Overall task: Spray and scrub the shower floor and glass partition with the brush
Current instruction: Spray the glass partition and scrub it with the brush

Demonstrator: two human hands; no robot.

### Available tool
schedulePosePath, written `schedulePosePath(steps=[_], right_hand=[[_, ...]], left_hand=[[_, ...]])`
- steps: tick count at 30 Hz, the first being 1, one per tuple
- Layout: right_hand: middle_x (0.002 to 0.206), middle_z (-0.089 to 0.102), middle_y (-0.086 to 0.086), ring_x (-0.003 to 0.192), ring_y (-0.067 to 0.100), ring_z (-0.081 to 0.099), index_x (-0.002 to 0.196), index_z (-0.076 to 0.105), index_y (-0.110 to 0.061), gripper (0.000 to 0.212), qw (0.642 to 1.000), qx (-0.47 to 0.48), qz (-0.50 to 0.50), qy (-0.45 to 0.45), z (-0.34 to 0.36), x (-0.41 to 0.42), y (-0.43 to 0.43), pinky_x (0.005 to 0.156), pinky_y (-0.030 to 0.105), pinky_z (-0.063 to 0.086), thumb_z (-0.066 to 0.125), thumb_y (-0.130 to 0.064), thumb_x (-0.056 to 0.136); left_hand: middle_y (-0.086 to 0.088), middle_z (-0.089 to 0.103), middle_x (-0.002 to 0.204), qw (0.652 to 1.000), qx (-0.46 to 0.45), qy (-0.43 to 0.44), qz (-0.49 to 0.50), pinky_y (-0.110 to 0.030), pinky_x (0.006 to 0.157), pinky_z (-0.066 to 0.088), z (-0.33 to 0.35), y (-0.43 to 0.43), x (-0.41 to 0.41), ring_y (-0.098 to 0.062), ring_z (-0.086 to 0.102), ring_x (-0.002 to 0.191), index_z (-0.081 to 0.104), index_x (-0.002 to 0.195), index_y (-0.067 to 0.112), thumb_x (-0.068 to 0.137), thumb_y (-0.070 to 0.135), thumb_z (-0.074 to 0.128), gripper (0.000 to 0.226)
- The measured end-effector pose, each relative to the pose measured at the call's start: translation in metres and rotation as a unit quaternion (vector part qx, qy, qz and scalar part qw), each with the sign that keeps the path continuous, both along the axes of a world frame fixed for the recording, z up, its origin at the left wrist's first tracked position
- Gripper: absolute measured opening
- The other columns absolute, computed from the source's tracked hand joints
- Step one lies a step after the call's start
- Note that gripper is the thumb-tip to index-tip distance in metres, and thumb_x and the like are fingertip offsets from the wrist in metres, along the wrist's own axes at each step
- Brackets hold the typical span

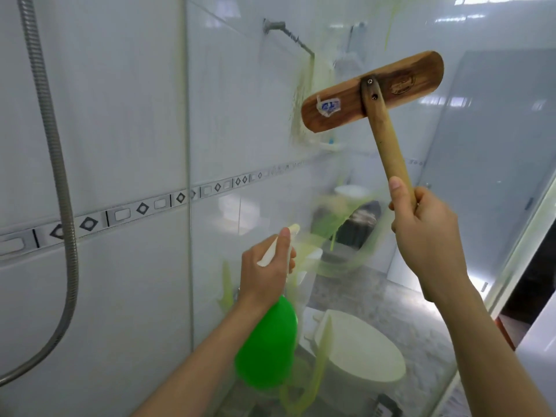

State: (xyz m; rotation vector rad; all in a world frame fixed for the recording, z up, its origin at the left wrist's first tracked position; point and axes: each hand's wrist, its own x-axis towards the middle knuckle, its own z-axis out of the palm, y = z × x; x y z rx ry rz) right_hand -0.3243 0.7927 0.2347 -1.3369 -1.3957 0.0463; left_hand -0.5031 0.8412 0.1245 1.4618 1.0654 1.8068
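My brush [373, 91] on the glass partition [240, 130].
My right hand [427, 233] grips its handle, head up-left; my left hand [264, 272] clasps the spray bottle [267, 344].

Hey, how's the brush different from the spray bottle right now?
The brush is brown wood; the spray bottle is green with a white head. The brush is held high, its head above the right hand; the spray bottle hangs low, its body below the left hand. Both are gripped, one per hand.
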Motion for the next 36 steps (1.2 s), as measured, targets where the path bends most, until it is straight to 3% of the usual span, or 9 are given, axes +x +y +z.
schedulePosePath(steps=[6, 10, 19, 23, 25, 27, 30, 33, 36], right_hand=[[0.072, 0.058, 0.012, 0.057, 0.023, 0.051, 0.086, 0.056, -0.006, 0.054, 0.999, 0.025, -0.027, 0.003, 0.027, 0.001, 0.003, 0.052, 0.036, 0.042, 0.036, -0.055, 0.096], [0.069, 0.057, 0.011, 0.058, 0.026, 0.051, 0.084, 0.054, -0.006, 0.052, 0.997, 0.063, -0.048, -0.003, 0.045, 0.002, 0.009, 0.052, 0.036, 0.04, 0.036, -0.054, 0.097], [0.064, 0.051, 0.006, 0.057, 0.024, 0.048, 0.08, 0.045, -0.01, 0.04, 0.99, 0.105, -0.09, -0.016, 0.081, -0.004, 0.026, 0.048, 0.032, 0.031, 0.036, -0.045, 0.099], [0.065, 0.053, 0.007, 0.06, 0.03, 0.051, 0.094, 0.048, -0.014, 0.03, 0.989, 0.115, -0.088, -0.027, 0.084, -0.01, 0.032, 0.049, 0.033, 0.036, 0.036, -0.04, 0.1], [0.067, 0.054, 0.003, 0.058, 0.024, 0.052, 0.122, 0.049, -0.02, 0.031, 0.987, 0.128, -0.09, -0.046, 0.083, -0.015, 0.035, 0.047, 0.03, 0.035, 0.035, -0.037, 0.101], [0.067, 0.053, 0.002, 0.053, 0.017, 0.049, 0.149, 0.024, -0.033, 0.048, 0.981, 0.131, -0.107, -0.092, 0.08, -0.021, 0.041, 0.043, 0.028, 0.031, 0.032, -0.033, 0.101], [0.057, 0.045, 0.003, 0.046, 0.016, 0.042, 0.15, -0.004, -0.042, 0.062, 0.965, 0.12, -0.161, -0.167, 0.084, -0.032, 0.046, 0.04, 0.026, 0.024, 0.031, -0.026, 0.102], [0.051, 0.043, 0.005, 0.041, 0.021, 0.043, 0.145, -0.016, -0.048, 0.07, 0.946, 0.158, -0.165, -0.228, 0.129, -0.055, 0.057, 0.039, 0.027, 0.027, 0.03, -0.02, 0.102], [0.052, 0.043, 0.007, 0.041, 0.024, 0.043, 0.142, -0.017, -0.055, 0.073, 0.933, 0.189, -0.154, -0.266, 0.208, -0.078, 0.087, 0.04, 0.027, 0.029, 0.029, -0.016, 0.102]], left_hand=[[-0.002, 0.066, 0.065, 0.999, 0.013, -0.029, -0.012, -0.015, 0.057, 0.048, 0.071, 0.009, -0.012, -0.008, 0.061, 0.057, 0.074, 0.082, 0.009, 0.102, 0.039, 0.051, 0.043], [-0.001, 0.056, 0.058, 0.999, 0.038, -0.032, 0.015, -0.023, 0.048, 0.043, 0.112, 0.019, -0.023, -0.011, 0.052, 0.049, 0.066, 0.071, 0.006, 0.101, 0.041, 0.054, 0.048], [0.0, 0.064, 0.059, 0.993, 0.106, -0.023, 0.04, -0.03, 0.058, 0.053, 0.209, 0.037, -0.053, -0.015, 0.06, 0.053, 0.067, 0.066, 0.016, 0.1, 0.047, 0.053, 0.048], [0.0, 0.065, 0.058, 0.992, 0.121, -0.02, 0.036, -0.031, 0.06, 0.054, 0.249, 0.046, -0.068, -0.015, 0.062, 0.053, 0.068, 0.068, 0.015, 0.1, 0.05, 0.051, 0.05], [0.001, 0.058, 0.052, 0.989, 0.129, -0.038, 0.057, -0.031, 0.056, 0.05, 0.265, 0.049, -0.074, -0.014, 0.055, 0.047, 0.062, 0.063, 0.014, 0.099, 0.052, 0.052, 0.054], [0.0, 0.062, 0.055, 0.988, 0.137, -0.051, 0.056, -0.032, 0.061, 0.053, 0.282, 0.05, -0.083, -0.016, 0.06, 0.052, 0.064, 0.064, 0.014, 0.097, 0.052, 0.055, 0.051], [0.002, 0.073, 0.071, 0.988, 0.141, -0.018, 0.055, -0.034, 0.081, 0.054, 0.303, 0.051, -0.098, -0.022, 0.071, 0.076, 0.07, 0.068, 0.021, 0.092, 0.047, 0.065, 0.036], [0.003, 0.076, 0.083, 0.983, 0.158, 0.012, 0.088, -0.025, 0.072, 0.049, 0.318, 0.052, -0.109, -0.016, 0.067, 0.079, 0.07, 0.073, 0.024, 0.094, 0.041, 0.063, 0.028], [0.0, 0.077, 0.088, 0.982, 0.167, 0.003, 0.09, -0.022, 0.055, 0.049, 0.326, 0.051, -0.116, -0.009, 0.06, 0.052, 0.073, 0.085, 0.016, 0.097, 0.041, 0.06, 0.031]])
